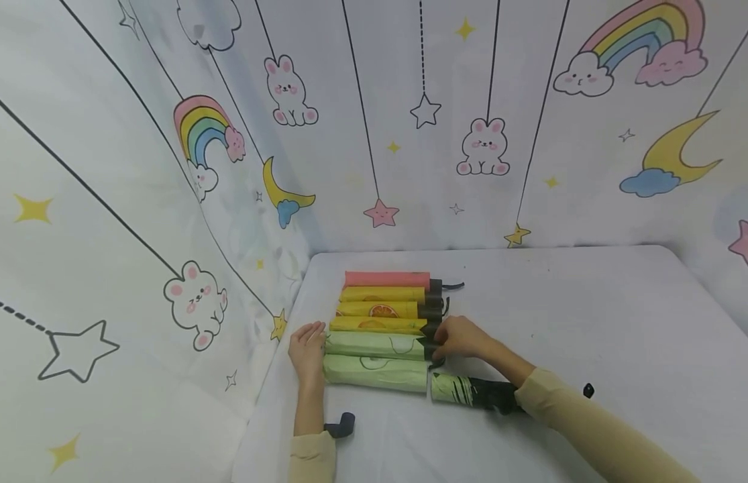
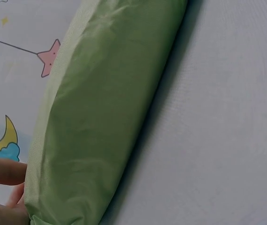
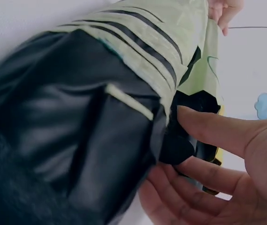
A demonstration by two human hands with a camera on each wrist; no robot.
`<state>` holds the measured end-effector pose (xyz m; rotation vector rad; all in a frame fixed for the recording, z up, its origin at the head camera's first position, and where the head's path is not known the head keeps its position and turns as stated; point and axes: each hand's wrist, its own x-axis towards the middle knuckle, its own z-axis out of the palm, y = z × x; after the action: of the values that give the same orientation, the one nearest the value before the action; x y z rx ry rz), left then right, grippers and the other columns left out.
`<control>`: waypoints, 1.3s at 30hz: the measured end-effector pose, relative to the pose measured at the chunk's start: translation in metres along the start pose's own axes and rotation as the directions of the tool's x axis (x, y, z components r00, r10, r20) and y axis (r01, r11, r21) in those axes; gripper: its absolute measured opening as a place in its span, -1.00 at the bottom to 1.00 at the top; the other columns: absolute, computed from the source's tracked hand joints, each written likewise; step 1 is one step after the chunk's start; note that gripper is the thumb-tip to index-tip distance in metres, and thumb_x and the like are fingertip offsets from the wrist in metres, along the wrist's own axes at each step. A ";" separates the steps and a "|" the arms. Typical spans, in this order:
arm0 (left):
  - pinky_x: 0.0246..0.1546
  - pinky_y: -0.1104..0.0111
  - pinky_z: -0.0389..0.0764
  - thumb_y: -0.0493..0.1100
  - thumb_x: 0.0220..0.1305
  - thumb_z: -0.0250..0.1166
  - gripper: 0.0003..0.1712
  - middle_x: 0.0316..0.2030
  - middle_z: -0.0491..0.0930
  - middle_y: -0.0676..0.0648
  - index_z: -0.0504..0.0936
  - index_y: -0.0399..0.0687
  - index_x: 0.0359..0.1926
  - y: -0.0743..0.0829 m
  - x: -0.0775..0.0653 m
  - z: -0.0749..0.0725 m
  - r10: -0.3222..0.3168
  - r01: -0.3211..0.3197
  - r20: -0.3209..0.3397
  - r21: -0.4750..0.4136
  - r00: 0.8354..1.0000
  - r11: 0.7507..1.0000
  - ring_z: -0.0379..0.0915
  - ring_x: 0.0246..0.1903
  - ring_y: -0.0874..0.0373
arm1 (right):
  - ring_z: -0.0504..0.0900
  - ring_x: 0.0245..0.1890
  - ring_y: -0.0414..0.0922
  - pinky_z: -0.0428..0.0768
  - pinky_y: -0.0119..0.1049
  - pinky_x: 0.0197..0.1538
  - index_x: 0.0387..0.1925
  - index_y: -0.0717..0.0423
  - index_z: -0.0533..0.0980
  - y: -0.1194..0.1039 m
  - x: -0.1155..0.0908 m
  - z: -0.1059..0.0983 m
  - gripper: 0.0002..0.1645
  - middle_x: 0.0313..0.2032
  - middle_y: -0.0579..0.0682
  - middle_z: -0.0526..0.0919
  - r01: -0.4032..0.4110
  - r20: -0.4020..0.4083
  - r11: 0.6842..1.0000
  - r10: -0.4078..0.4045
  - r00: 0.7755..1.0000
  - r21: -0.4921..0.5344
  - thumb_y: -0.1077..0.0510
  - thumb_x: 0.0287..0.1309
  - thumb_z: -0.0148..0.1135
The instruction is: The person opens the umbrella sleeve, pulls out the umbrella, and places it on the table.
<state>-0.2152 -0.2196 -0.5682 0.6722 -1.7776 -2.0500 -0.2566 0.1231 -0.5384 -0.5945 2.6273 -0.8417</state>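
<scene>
Several folded umbrellas lie side by side in a row, black handles to the right. Nearest are two light green umbrellas, the front one (image 1: pixel 374 373) and the one behind it (image 1: pixel 374 345). My right hand (image 1: pixel 462 337) pinches the black handle (image 3: pixel 196 105) of the rear green one between thumb and fingers. At the left ends of the green umbrellas, my left hand (image 1: pixel 307 347) rests with straight fingers, partly hidden behind green fabric (image 2: pixel 105 108) in the left wrist view. A black-striped green umbrella (image 1: pixel 452 389) lies under my right forearm.
Behind the green pair lie yellow umbrellas (image 1: pixel 382 294) with orange-slice prints, then a pink umbrella (image 1: pixel 386 279) at the back. A small black piece (image 1: pixel 588 390) shows past my right sleeve. Printed curtains (image 1: pixel 325 188) stand behind and left of the white table (image 1: pixel 591 315).
</scene>
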 end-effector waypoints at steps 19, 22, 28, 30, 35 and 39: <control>0.25 0.30 0.61 -0.48 0.45 0.19 -0.46 0.27 0.53 -0.35 0.31 -0.41 0.39 -0.005 0.002 0.000 -0.009 0.009 -0.019 0.005 1.000 1.000 0.53 0.30 -0.14 | 0.78 -0.39 -0.10 0.80 -0.16 -0.21 -0.11 0.37 0.73 0.002 -0.004 -0.002 -0.53 -0.27 0.07 0.80 -0.105 0.034 0.947 0.100 0.994 0.305 0.16 -0.03 0.68; 0.24 0.32 0.61 -0.49 0.44 0.18 -0.47 0.26 0.54 -0.36 0.31 -0.42 0.38 -0.005 0.002 -0.001 -0.005 0.004 -0.020 -0.006 1.000 1.000 0.53 0.29 -0.14 | 0.80 -0.37 -0.07 0.81 -0.13 -0.19 -0.08 0.39 0.71 0.001 -0.006 -0.003 -0.52 -0.24 0.08 0.80 -0.120 0.037 0.917 0.115 0.993 0.381 0.17 0.01 0.65; 0.21 0.36 0.62 -0.48 0.44 0.19 -0.47 0.26 0.54 -0.35 0.31 -0.42 0.37 -0.007 0.004 -0.001 -0.004 0.003 -0.016 -0.008 1.000 1.000 0.54 0.29 -0.13 | 0.81 -0.35 -0.04 0.82 -0.12 -0.18 -0.07 0.42 0.69 0.000 -0.007 -0.004 -0.53 -0.24 0.10 0.80 -0.125 0.055 0.892 0.112 0.992 0.434 0.18 0.06 0.62; 0.21 0.37 0.63 -0.48 0.44 0.19 -0.46 0.26 0.54 -0.35 0.31 -0.42 0.37 -0.006 0.005 -0.001 -0.002 0.002 -0.015 -0.010 1.000 1.000 0.54 0.29 -0.13 | 0.81 -0.35 -0.04 0.82 -0.12 -0.18 -0.07 0.44 0.69 0.000 -0.006 -0.004 -0.54 -0.24 0.11 0.79 -0.127 0.059 0.879 0.112 0.992 0.459 0.20 0.07 0.61; 0.20 0.37 0.63 -0.51 0.42 0.19 -0.46 0.26 0.55 -0.35 0.31 -0.43 0.37 -0.005 0.003 -0.002 -0.006 0.006 -0.020 -0.018 1.000 1.000 0.55 0.28 -0.14 | 0.81 -0.30 -0.03 0.82 -0.11 -0.14 -0.10 0.44 0.68 0.002 -0.005 -0.002 -0.60 -0.21 0.12 0.78 -0.133 0.068 0.818 0.114 0.991 0.560 0.24 0.09 0.58; 0.25 0.31 0.60 -0.52 0.42 0.17 -0.45 0.27 0.53 -0.38 0.29 -0.46 0.38 -0.003 0.002 -0.003 -0.010 0.010 -0.019 -0.028 1.000 1.000 0.53 0.30 -0.17 | 0.82 -0.28 -0.01 0.81 -0.10 -0.09 -0.13 0.40 0.69 0.004 -0.004 -0.002 -0.64 -0.21 0.11 0.78 -0.140 0.080 0.776 0.115 0.990 0.615 0.22 0.12 0.56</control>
<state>-0.2149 -0.2222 -0.5722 0.6918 -1.7351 -2.0640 -0.2553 0.1287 -0.5389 -0.2370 2.1183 -1.5316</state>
